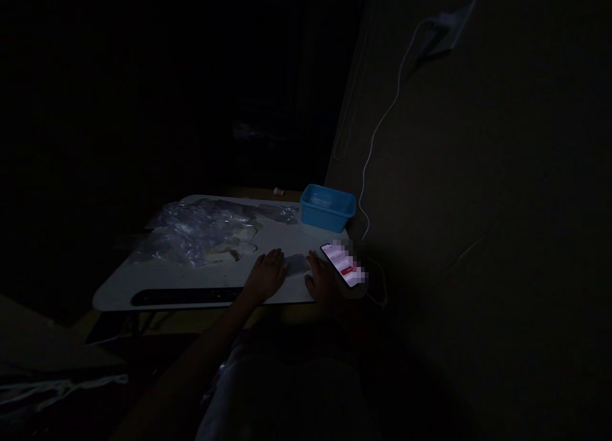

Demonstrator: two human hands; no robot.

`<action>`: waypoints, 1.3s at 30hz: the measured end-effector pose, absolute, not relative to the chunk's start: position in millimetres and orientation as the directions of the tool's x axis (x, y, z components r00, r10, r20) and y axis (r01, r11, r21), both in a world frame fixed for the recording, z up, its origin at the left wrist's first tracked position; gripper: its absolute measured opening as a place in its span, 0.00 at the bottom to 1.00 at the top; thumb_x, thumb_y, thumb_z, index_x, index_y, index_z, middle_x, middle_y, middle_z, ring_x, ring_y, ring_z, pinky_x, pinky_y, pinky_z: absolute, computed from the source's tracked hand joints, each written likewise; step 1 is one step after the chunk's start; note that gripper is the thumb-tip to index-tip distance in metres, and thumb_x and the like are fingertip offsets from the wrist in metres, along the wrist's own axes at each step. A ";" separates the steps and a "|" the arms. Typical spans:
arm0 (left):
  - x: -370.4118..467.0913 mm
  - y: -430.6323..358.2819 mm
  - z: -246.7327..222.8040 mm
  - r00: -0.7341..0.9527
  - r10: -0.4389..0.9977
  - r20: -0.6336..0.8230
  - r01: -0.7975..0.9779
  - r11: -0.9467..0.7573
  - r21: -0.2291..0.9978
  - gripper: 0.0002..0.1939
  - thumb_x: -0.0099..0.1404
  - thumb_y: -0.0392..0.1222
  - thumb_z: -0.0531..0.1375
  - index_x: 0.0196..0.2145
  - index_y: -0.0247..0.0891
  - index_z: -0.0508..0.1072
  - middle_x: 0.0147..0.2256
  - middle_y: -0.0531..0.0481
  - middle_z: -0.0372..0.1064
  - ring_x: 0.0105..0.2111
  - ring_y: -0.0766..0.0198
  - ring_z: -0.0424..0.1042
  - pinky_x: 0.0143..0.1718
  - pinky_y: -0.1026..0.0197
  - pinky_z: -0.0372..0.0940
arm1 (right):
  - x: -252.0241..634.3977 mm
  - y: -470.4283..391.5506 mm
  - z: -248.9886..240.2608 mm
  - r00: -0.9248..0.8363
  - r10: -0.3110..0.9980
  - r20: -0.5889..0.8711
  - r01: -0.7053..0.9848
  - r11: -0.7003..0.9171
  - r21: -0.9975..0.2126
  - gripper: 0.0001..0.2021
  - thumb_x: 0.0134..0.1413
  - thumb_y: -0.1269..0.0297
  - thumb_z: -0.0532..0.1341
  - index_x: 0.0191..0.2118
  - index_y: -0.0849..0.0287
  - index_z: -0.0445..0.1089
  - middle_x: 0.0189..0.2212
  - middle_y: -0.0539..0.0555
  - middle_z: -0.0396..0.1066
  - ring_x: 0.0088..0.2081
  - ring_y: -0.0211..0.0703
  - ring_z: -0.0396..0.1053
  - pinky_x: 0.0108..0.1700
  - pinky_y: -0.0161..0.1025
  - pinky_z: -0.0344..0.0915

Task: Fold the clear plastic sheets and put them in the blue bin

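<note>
The room is very dark. A small flat greyish sheet point(296, 264), perhaps clear plastic, lies on the white table point(167, 280) between my hands. My left hand point(268, 274) rests palm down at the sheet's left edge, its fingers laid out flat. On the other side, my right hand point(322, 283) has a finger stretched forward and the thumb apart, touching or very near the sheet's right edge. Close beside my right hand is a phone point(342, 262) with a lit screen, partly blurred out.
Crumpled clear plastic bags point(196, 227) cover the table's left part. A blue plastic basin point(327, 208) stands at the back right corner. Behind the table is a small pink object point(278, 191). A white cable point(373, 138) runs down from a wall socket point(447, 30).
</note>
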State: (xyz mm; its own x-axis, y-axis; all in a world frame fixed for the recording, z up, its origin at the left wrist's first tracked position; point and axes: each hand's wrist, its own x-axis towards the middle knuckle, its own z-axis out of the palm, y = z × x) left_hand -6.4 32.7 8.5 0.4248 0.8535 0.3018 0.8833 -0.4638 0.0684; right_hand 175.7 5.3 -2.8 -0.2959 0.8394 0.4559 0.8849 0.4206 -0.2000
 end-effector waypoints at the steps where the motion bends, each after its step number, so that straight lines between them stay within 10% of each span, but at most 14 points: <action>1: -6.4 32.5 8.9 0.425 0.854 0.301 0.882 -0.465 0.073 0.24 0.66 0.45 0.40 0.53 0.31 0.61 0.55 0.39 0.57 0.55 0.57 0.56 0.54 0.52 0.52 | 176.0 5.2 -3.4 -0.294 0.840 0.456 0.885 0.420 -0.202 0.32 0.49 0.70 0.52 0.60 0.71 0.44 0.54 0.64 0.58 0.55 0.48 0.54 0.55 0.46 0.52; 18: -15.7 45.6 5.9 0.360 0.827 0.431 0.797 -0.513 0.319 0.20 0.55 0.32 0.48 0.44 0.33 0.70 0.42 0.44 0.69 0.44 0.59 0.65 0.48 0.55 0.61 | 158.9 11.9 30.7 -0.581 0.725 0.370 0.794 0.605 0.063 0.18 0.53 0.73 0.51 0.50 0.58 0.63 0.51 0.55 0.63 0.54 0.46 0.52 0.53 0.47 0.49; 32: -19.7 54.7 -4.0 0.315 0.831 0.458 0.696 -0.530 0.484 0.22 0.52 0.29 0.48 0.43 0.33 0.70 0.42 0.43 0.71 0.41 0.58 0.68 0.46 0.54 0.60 | 145.8 20.4 19.0 -0.492 0.749 0.444 0.819 0.572 -0.056 0.13 0.49 0.72 0.56 0.42 0.56 0.67 0.45 0.53 0.67 0.49 0.46 0.56 0.49 0.45 0.49; 39: -22.9 42.7 11.3 0.275 0.828 0.490 0.519 -0.556 0.649 0.18 0.63 0.43 0.45 0.44 0.36 0.70 0.42 0.46 0.69 0.44 0.61 0.66 0.47 0.56 0.60 | 150.6 26.2 13.4 -0.321 0.790 0.523 0.815 0.512 -0.273 0.10 0.46 0.74 0.55 0.34 0.57 0.70 0.37 0.52 0.70 0.45 0.43 0.61 0.47 0.42 0.52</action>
State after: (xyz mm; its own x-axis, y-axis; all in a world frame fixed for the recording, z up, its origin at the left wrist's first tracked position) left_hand -22.9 42.7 11.3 0.2746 0.8276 0.4896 0.5195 -0.5561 0.6487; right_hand 150.6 26.2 13.4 -0.3206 0.7897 0.5231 0.8146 0.5117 -0.2732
